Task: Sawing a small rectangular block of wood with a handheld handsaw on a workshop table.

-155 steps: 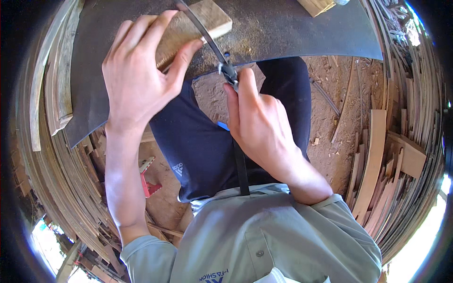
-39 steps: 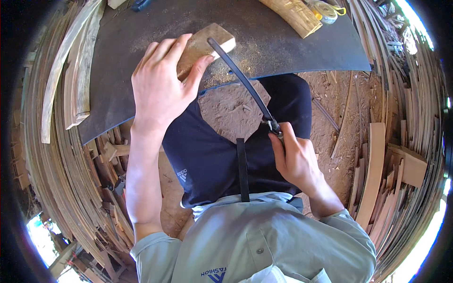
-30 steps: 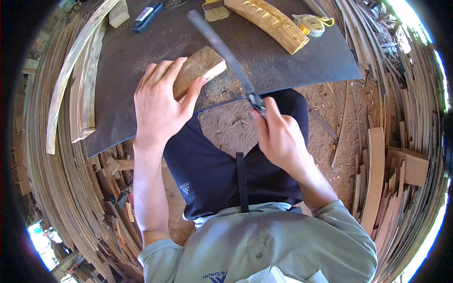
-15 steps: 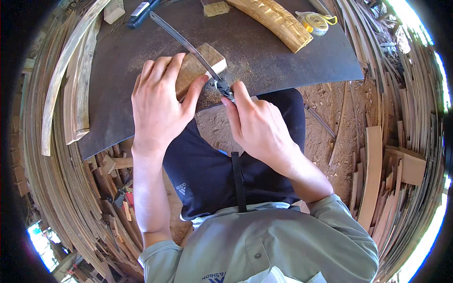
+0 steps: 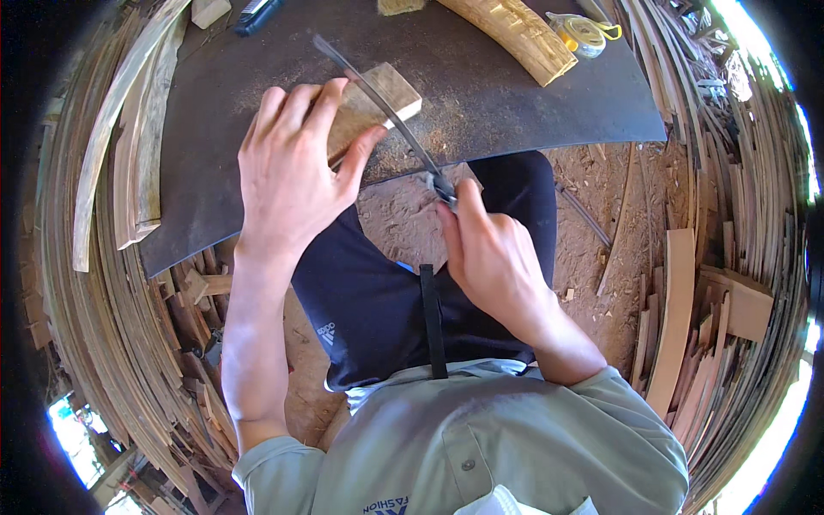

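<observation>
A pale wooden block lies tilted on the dark tabletop. My left hand grips it from its left side, fingers over the top and thumb along the near edge. In my right hand is a narrow-bladed hand saw, held closed around its dark handle. The blade slants from the handle up to the left across the block, close to my left thumb and fingertips. The handle end sits just off the table's near edge, above my lap. Whether the teeth bite into the wood cannot be seen.
Sawdust lies over the dark tabletop. A curved carved timber piece and a clear-and-yellow tape measure are at the far right. Long boards lean at the left; stacked planks line the right side.
My right hand has drawn the saw back toward me and to the right, so the handle has come off the table's edge. My left hand stays on the block.
</observation>
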Action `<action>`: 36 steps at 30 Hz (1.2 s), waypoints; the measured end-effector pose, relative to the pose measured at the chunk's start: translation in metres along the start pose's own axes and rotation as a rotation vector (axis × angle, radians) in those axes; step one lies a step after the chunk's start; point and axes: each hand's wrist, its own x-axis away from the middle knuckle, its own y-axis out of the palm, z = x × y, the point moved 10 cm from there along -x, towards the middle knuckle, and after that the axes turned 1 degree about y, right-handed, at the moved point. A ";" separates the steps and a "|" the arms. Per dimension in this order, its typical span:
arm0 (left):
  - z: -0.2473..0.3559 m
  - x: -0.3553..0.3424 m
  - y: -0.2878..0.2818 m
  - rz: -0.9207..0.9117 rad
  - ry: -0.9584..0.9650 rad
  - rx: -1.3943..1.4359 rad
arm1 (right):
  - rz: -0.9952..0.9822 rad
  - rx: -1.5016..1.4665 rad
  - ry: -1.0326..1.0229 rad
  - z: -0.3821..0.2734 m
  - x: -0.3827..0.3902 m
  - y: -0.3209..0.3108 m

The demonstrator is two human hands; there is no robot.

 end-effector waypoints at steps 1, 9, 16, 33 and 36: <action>0.004 -0.001 -0.001 0.007 0.027 0.003 | 0.002 -0.004 -0.004 0.001 0.003 0.000; -0.001 0.000 -0.003 0.070 0.067 0.008 | 0.089 -0.037 -0.074 -0.020 -0.024 -0.002; 0.012 0.001 -0.003 0.061 0.102 -0.033 | -0.003 -0.026 0.047 0.011 0.032 0.012; 0.008 0.000 -0.002 0.051 0.019 0.009 | 0.011 -0.066 0.025 0.033 0.070 -0.002; 0.005 -0.003 -0.004 0.050 -0.014 0.002 | 0.069 -0.153 0.067 0.048 0.082 -0.011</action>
